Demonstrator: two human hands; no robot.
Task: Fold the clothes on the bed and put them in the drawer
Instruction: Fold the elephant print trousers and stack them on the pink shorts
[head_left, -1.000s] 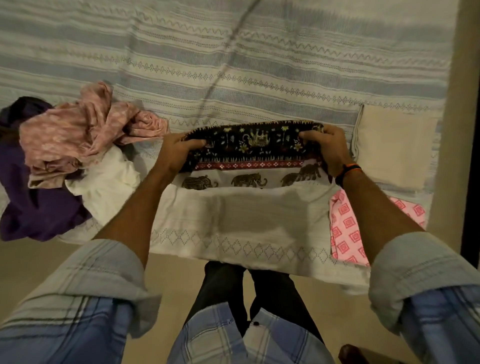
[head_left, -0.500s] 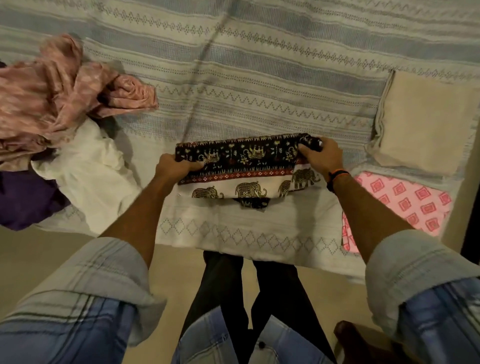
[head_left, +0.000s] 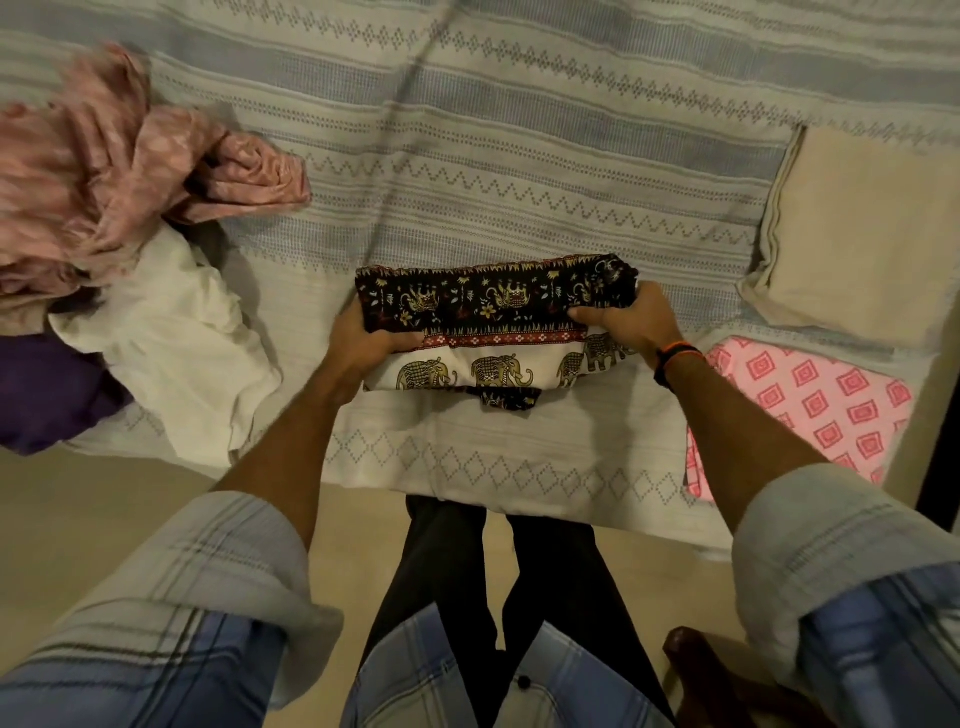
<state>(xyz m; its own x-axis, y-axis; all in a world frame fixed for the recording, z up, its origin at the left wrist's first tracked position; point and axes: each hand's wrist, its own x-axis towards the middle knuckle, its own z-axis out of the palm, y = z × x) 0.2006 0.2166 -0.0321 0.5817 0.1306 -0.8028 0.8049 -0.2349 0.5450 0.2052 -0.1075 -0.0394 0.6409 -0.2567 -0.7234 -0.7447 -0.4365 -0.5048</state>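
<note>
Head view, item one: we held the folded elephant-print garment (head_left: 493, 332) near the bed (head_left: 519, 156) edge, left hand (head_left: 363, 345) and right hand (head_left: 628, 319) curled round its ends, judging we should keep the edges square and tuck the dark flap underneath.

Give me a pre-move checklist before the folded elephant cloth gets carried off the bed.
1. Left hand grips the elephant cloth: ok.
2. Right hand grips its other end: ok.
3. Fold tidy: not ok, a dark flap hangs out at the near edge.
4. Drawer located: cannot tell, not in view.
5. Folded pink piece and beige piece apart from it: ok.
6. Unfolded pile remains: not ok.
</note>
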